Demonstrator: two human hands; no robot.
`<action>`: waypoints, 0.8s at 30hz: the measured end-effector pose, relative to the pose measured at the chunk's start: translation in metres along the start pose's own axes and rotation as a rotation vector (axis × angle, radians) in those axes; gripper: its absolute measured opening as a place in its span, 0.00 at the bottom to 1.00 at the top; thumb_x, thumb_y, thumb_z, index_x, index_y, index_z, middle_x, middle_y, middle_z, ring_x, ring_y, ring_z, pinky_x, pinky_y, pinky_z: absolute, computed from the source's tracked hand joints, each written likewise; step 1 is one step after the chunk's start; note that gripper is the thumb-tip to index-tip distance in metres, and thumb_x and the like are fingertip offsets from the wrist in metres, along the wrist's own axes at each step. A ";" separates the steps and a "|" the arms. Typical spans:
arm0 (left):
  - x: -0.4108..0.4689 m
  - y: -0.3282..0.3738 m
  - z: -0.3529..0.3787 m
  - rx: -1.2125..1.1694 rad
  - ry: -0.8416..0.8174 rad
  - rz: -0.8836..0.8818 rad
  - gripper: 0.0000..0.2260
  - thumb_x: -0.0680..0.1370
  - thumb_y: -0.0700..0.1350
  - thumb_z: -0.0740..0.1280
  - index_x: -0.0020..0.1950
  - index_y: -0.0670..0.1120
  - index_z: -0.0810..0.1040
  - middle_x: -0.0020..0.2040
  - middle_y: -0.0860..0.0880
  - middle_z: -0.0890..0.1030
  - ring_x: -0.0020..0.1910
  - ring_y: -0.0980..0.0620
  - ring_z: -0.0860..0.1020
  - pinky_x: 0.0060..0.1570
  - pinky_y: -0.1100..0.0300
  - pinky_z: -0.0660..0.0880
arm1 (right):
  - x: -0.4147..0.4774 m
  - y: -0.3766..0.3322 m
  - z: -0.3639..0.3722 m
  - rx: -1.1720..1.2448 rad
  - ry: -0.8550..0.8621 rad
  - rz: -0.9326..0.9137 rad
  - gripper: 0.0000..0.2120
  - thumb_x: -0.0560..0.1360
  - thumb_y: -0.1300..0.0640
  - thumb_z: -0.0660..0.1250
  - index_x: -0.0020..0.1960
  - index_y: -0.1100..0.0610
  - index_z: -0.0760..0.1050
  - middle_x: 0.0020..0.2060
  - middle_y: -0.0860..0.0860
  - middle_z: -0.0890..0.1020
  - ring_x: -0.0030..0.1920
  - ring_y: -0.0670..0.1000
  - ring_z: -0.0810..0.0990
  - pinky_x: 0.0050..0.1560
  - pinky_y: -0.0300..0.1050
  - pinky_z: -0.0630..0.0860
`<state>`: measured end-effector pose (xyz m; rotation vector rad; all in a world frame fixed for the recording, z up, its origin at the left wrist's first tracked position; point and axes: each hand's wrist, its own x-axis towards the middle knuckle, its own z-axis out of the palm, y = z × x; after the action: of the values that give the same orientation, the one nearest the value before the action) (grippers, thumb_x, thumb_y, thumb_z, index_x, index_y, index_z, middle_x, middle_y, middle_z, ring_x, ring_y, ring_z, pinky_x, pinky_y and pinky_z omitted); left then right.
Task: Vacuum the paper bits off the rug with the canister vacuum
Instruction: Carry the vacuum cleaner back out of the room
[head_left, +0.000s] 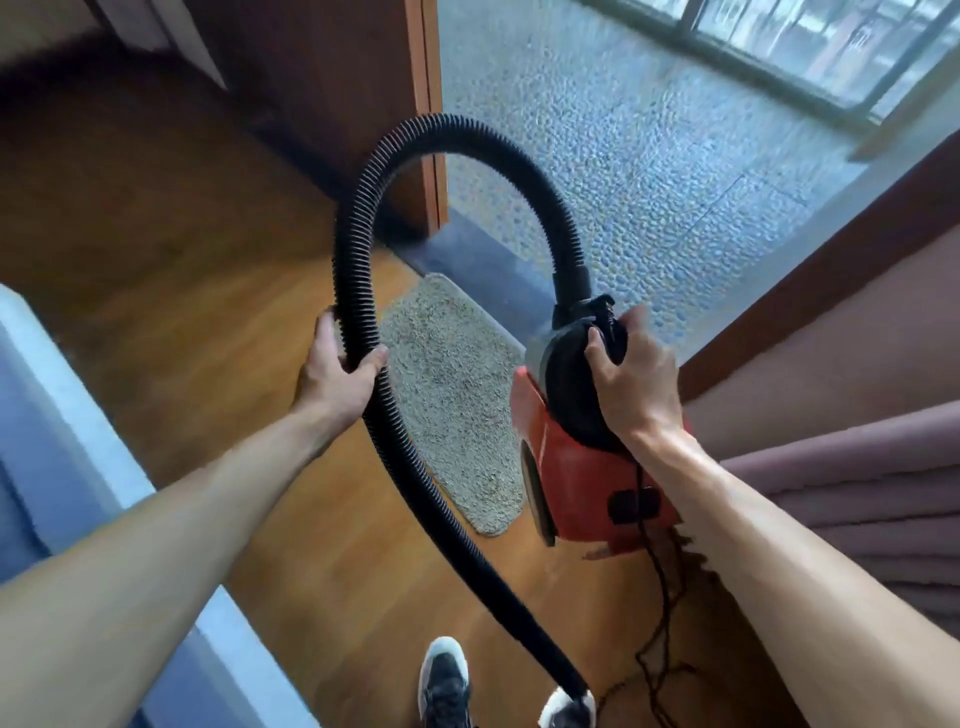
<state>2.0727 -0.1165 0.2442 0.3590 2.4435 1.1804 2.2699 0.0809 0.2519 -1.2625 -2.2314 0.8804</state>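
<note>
A red and black canister vacuum hangs in the air, carried by its black top handle in my right hand. Its black ribbed hose arcs up from the canister's top and comes down on the left, where my left hand grips it. The hose's lower end trails down near my feet. Below and between my hands lies a small beige shaggy rug on the wooden floor. The picture is too blurred to make out paper bits on the rug.
A black power cord dangles from the canister to the floor. A blue sofa edge is at the left, pink curtain folds at the right. A wooden door frame and a pebbled floor lie beyond the rug.
</note>
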 end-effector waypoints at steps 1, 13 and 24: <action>0.000 0.018 -0.016 -0.007 0.006 0.005 0.30 0.78 0.50 0.69 0.77 0.55 0.60 0.54 0.48 0.76 0.51 0.45 0.75 0.52 0.56 0.72 | 0.005 -0.019 -0.013 0.019 0.004 -0.011 0.11 0.79 0.48 0.62 0.54 0.54 0.66 0.42 0.58 0.82 0.47 0.62 0.80 0.50 0.56 0.77; -0.007 0.205 -0.207 -0.131 0.126 0.225 0.29 0.76 0.44 0.73 0.74 0.50 0.66 0.54 0.46 0.80 0.51 0.45 0.78 0.49 0.56 0.73 | 0.056 -0.260 -0.154 0.077 0.123 -0.180 0.10 0.80 0.50 0.62 0.52 0.56 0.64 0.42 0.59 0.79 0.42 0.61 0.79 0.45 0.55 0.77; -0.037 0.300 -0.372 -0.027 0.336 0.322 0.32 0.74 0.51 0.74 0.76 0.53 0.66 0.56 0.45 0.83 0.54 0.44 0.81 0.56 0.55 0.75 | 0.062 -0.448 -0.228 0.106 0.190 -0.350 0.10 0.80 0.51 0.63 0.52 0.57 0.67 0.40 0.53 0.78 0.39 0.56 0.79 0.41 0.53 0.78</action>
<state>1.9509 -0.2040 0.6998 0.6078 2.7241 1.5110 2.1162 0.0346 0.7323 -0.8340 -2.1339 0.7020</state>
